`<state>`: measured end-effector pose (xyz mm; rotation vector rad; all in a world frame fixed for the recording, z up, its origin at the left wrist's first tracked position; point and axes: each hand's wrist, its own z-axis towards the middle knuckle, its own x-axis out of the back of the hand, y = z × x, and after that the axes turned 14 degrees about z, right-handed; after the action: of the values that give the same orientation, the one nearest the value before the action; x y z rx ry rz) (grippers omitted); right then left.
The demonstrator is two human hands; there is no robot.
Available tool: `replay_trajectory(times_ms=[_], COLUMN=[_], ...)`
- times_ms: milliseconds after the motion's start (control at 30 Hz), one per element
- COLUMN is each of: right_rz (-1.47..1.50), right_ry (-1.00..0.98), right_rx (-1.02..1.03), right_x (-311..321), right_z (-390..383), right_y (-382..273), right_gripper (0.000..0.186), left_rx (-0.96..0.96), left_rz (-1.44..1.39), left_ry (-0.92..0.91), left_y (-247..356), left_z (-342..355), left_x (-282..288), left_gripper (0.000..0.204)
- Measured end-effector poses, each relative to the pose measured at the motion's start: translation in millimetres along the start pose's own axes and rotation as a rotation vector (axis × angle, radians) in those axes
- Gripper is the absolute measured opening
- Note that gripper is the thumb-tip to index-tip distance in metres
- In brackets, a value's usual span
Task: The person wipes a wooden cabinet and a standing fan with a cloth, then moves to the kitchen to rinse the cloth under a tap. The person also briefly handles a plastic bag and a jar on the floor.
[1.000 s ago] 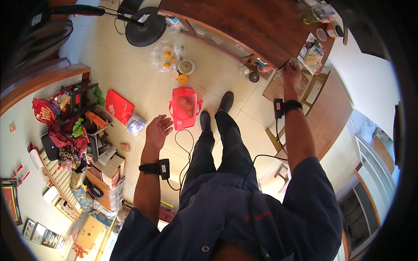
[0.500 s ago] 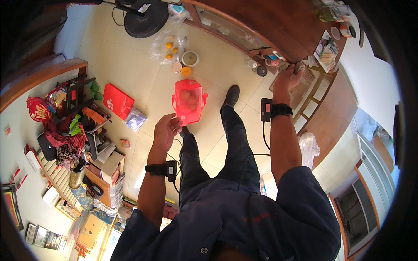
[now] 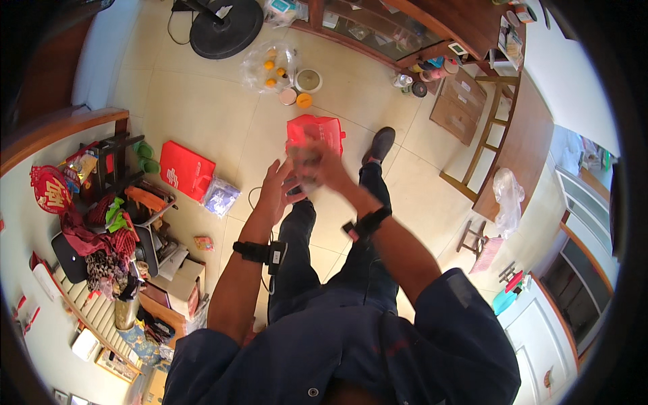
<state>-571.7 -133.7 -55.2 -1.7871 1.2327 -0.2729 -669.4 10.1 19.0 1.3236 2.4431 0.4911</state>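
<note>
My two hands meet in front of my chest, above a red bag that stands open on the tiled floor by my feet. My right hand is blurred by motion and closed around a small clear, pale object, whose kind I cannot make out. My left hand is just left of that object, fingers straight and apart, palm turned toward it. Each wrist carries a black strap with a small device. My dark trousers and one dark shoe show below the hands.
A black fan base, a clear bag of oranges, a bowl and an orange lid lie beyond the red bag. A flat red bag and cluttered shelves are left; wooden table right.
My right hand has swung from the wooden furniture at the right to the middle, now closed on the clear object. My left hand has risen to meet it. My view has shifted forward.
</note>
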Motion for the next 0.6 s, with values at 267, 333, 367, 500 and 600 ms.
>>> replay_trajectory(times_ms=[267,333,367,500,600], right_rz=[0.072,-0.166,-0.493,-0.645,-0.707], right_ry=[-0.04,0.123,0.283,0.486,0.417], right_rx=[-0.397,-0.444,-0.198,-0.352,-0.276], right_x=[-25,20,37,92,95], right_z=[-52,-33,-22,20,51], right_y=[76,101,119,185,214], right_gripper=[0.046,0.049,0.053,0.063,0.073], left_rx=[-0.002,0.062,0.074,0.153,0.189], left_rz=[-0.012,-0.056,-0.077,-0.109,-0.079], left_ry=[0.058,-0.056,-0.077,-0.046,0.044], left_y=[-115,-135,-140,-162,-175], left_z=[25,30,33,32,39], left_x=[78,88,93,93,88], left_gripper=[0.037,0.038,0.039,0.043,0.042])
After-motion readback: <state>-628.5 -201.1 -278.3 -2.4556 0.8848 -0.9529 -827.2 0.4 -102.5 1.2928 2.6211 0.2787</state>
